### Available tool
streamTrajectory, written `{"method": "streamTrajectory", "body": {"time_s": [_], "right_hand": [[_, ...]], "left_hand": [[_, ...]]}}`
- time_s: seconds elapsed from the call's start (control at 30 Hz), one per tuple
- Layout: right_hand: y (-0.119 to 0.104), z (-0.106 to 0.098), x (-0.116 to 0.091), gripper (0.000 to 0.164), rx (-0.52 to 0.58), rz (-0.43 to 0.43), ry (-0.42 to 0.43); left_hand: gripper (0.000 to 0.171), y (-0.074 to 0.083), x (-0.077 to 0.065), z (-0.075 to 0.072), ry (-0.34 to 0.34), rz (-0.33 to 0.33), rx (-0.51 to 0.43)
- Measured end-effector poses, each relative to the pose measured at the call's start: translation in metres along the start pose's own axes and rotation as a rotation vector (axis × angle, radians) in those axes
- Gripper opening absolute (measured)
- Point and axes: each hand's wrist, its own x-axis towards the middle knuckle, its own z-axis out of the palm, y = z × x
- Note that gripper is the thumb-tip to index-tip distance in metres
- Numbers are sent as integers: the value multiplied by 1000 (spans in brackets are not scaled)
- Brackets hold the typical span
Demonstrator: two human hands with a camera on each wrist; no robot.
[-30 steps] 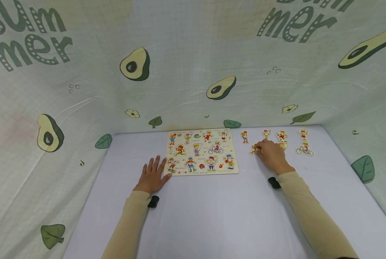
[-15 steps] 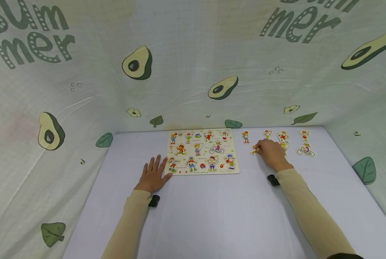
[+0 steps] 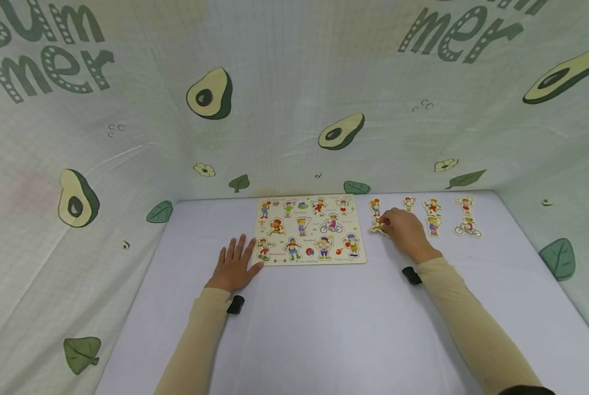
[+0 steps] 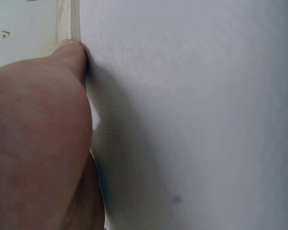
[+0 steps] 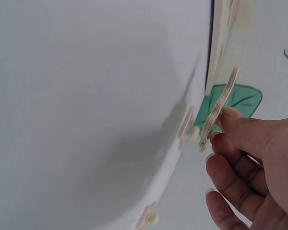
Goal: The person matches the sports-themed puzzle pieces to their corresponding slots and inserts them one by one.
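The cloth [image 3: 275, 93] reads "mer"; right fingers [image 5: 245, 129] pinch a wooden piece [image 5: 221, 106]; left fingers [image 3: 238, 250] lie spread, thumb [image 4: 72, 53] touching the board [image 3: 312, 233].

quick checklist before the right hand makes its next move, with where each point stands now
1. Right hand has the held piece: ok, thumb and fingertip pinch it.
2. Held piece is off the table: ok, the right wrist view shows it raised.
3. It is gripped by a knob: cannot tell, the fingertips hide any knob.
4. Left hand is on the board: ok, its thumb touches the near edge.
5. Gap to the basketball piece: cannot tell, they look very close in the head view.
6. Whole picture on the held piece is visible: not ok, the right hand covers part.
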Motion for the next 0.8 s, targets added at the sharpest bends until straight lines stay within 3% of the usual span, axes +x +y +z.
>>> {"method": "streamTrajectory", "body": {"time_s": [0.23,0.8], "right_hand": [[-21,4,6,13,27,10,-44],[-68,16,18,13,59,-107,-39]], "left_hand": [[80,1,-1,-1,10,4,-4],[80,4,-3,-3,2,-3,-11]]}}
